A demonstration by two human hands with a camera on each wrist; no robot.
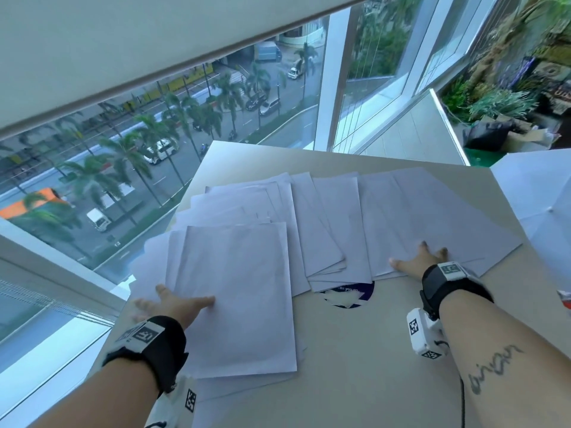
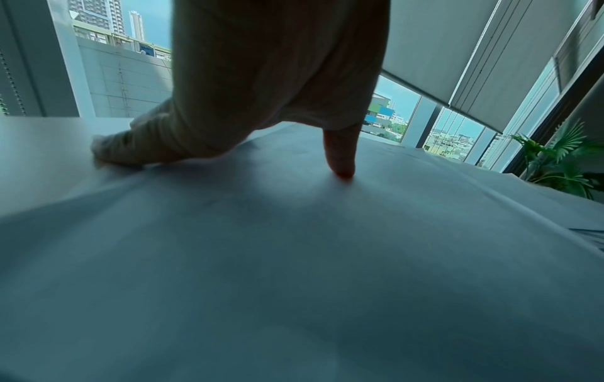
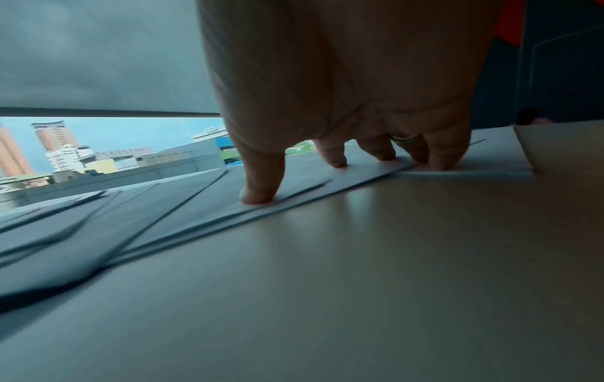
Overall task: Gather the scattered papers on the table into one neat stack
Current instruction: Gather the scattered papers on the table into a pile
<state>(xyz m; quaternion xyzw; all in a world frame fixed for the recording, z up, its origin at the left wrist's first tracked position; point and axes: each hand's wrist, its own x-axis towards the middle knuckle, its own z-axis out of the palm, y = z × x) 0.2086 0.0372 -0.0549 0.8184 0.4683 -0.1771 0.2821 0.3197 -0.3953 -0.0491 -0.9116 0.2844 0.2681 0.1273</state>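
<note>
I stand at a pale beige table (image 1: 370, 350) set against floor-to-ceiling windows (image 1: 185, 125), with a roller blind (image 1: 123, 41) drawn partway down at the far side. Through the glass a street lined with palms and vehicles lies far below. To the far right, past the table's corner, green plants (image 1: 500, 100) grow, and something white (image 1: 537, 193) sits at the table's right edge; I cannot tell what it is.

The papers (image 1: 324, 217) lie fanned across the far half of the table, overlapping from left to right, some jutting past the left edge. A dark round sticker (image 1: 346, 295) on the tabletop shows partly from under their near edge.

My left hand (image 1: 173, 304) lies flat and spread on the nearest left sheets, thumb (image 2: 340, 155) pressing down on the top one, nothing gripped. My right hand (image 1: 417, 261) is likewise spread, its fingertips (image 3: 261, 196) planted on the near edges of the right-hand sheets, holding nothing. Bare tabletop lies near me between my forearms.
</note>
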